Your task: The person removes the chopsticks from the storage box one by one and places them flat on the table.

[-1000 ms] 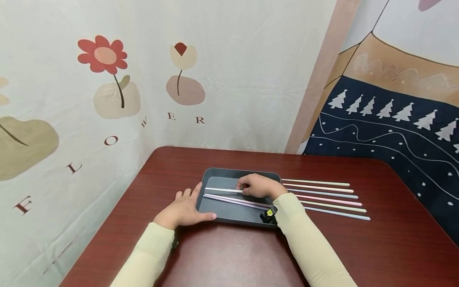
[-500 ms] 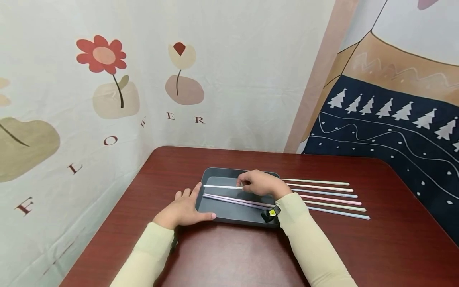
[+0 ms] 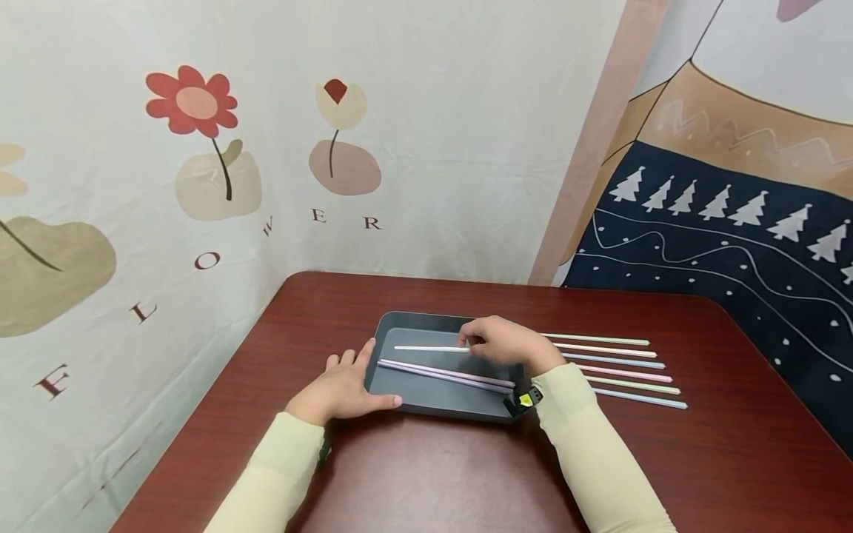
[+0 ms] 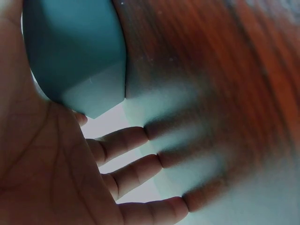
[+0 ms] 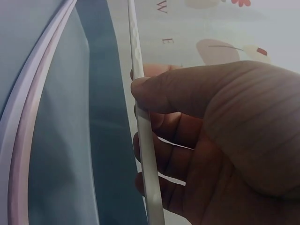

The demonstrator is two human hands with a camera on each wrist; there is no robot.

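Note:
My right hand pinches a white chopstick between thumb and fingers, above the grey tray. In the right wrist view this chopstick runs lengthwise across the fingers, its narrower end having a textured grip. Two pale purple and pink chopsticks lie side by side in the tray. My left hand lies at the tray's left end, fingers spread and thumb by the front corner. From the left wrist, a tray corner sits beside the palm, and the straight fingertips touch the table.
Several pastel chopsticks in green, yellow, blue and pink lie in a spaced row right of the tray. The red-brown table ends at a printed curtain behind. A small black camera sits on the right wrist.
My right hand has risen slightly and shifted right, drawing the white chopstick with it away from the tray's left end. The left hand stays where it was.

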